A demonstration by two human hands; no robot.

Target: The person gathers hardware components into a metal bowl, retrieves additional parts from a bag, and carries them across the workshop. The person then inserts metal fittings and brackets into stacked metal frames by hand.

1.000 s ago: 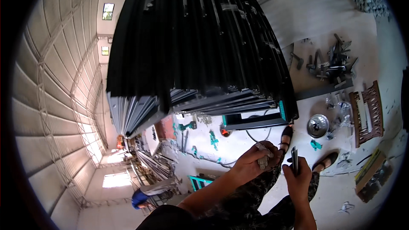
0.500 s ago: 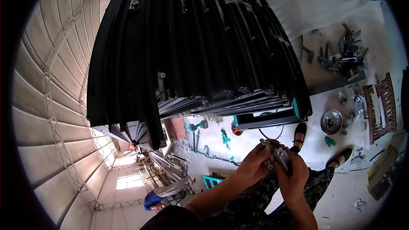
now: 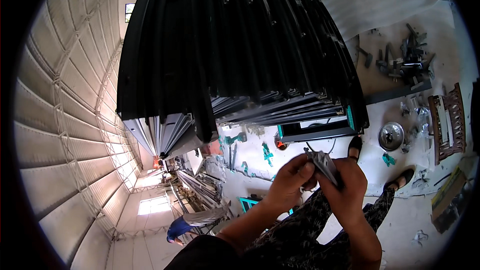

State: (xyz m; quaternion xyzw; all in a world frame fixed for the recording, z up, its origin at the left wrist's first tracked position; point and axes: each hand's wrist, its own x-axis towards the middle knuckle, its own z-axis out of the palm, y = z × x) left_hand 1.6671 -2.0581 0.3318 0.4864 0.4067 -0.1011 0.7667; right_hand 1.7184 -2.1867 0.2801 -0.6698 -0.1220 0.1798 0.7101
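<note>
A grey metal fitting (image 3: 324,164) with a long narrow body is held up in front of me, between both hands. My left hand (image 3: 289,180) pinches its left side with thumb and curled fingers. My right hand (image 3: 348,180) wraps round its other side, thumb along the body, so the lower part is partly hidden. Just beyond my hands stands a large row of black metal frames (image 3: 235,45), packed close together. A dark frame with green end pieces (image 3: 320,132) is at its near right corner.
To the right a steel bowl (image 3: 391,136) rests on the floor beside clear plastic bags (image 3: 417,120) and a brown lattice piece (image 3: 446,122). Dark metal parts (image 3: 407,60) lie heaped farther off. Another person (image 3: 185,225) bends over at the lower left. Green scraps (image 3: 267,154) dot the floor.
The fitting has been turned and raised slightly in my hands, and my left hand has shifted a little left. The view has swung slightly; the other person is bent lower.
</note>
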